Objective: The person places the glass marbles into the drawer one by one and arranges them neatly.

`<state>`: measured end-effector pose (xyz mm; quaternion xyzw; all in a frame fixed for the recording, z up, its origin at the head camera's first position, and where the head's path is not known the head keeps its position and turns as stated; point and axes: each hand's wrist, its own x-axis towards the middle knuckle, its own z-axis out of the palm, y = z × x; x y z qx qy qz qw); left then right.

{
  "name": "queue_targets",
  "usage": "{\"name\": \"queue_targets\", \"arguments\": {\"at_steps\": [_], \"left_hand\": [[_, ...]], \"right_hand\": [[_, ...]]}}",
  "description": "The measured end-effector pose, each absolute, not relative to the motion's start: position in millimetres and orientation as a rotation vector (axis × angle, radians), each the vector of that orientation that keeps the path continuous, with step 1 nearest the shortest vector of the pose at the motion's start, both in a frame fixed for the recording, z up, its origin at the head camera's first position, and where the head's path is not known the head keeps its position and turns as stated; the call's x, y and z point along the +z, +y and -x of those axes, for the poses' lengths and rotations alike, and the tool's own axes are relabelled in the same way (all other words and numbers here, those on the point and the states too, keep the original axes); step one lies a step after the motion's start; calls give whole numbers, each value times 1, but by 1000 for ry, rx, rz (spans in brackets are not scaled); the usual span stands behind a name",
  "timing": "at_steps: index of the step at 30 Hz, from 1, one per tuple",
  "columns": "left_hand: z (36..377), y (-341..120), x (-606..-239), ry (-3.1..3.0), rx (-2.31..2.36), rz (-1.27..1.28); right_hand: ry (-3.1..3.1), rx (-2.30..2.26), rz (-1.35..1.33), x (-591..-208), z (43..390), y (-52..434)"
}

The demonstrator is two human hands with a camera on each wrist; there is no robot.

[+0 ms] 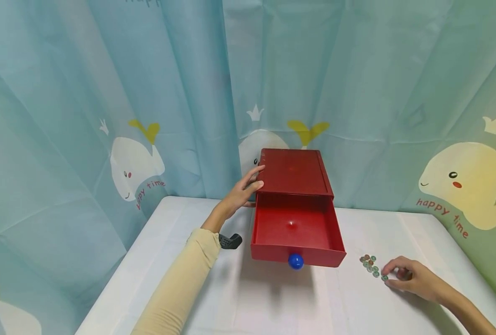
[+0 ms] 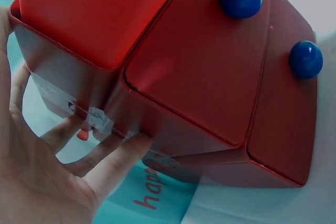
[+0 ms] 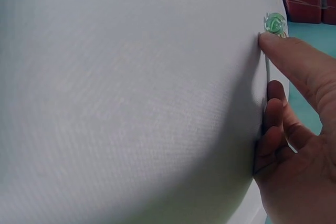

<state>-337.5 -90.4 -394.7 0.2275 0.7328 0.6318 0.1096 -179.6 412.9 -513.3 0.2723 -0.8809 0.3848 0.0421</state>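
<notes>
A red drawer cabinet (image 1: 294, 172) stands on the table with its top drawer (image 1: 291, 228) pulled out; a blue knob (image 1: 295, 261) is on its front. My left hand (image 1: 239, 193) lies against the cabinet's left side, fingertips at the top edge. In the left wrist view, the fingers (image 2: 113, 163) spread along the side wall, beside clear tape. On the right, my right hand (image 1: 417, 279) has thumb and index finger at a small green glass marble (image 1: 384, 278), pinching it at the table. Several green and reddish marbles (image 1: 370, 268) lie just left of it.
Two lower drawers with blue knobs (image 2: 306, 60) are pushed in, seen in the left wrist view. A white cloth (image 1: 214, 298) covers the table. Blue-green curtains (image 1: 189, 93) printed with whales hang behind and at both sides.
</notes>
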Motion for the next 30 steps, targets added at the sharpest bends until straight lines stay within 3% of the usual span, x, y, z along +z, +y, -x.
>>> {"name": "queue_targets", "arguments": {"at_steps": [30], "left_hand": [[336,-91,-395,2166,1854,-667]], "right_hand": [[-2709,1168,-839,-513,180,413]]}}
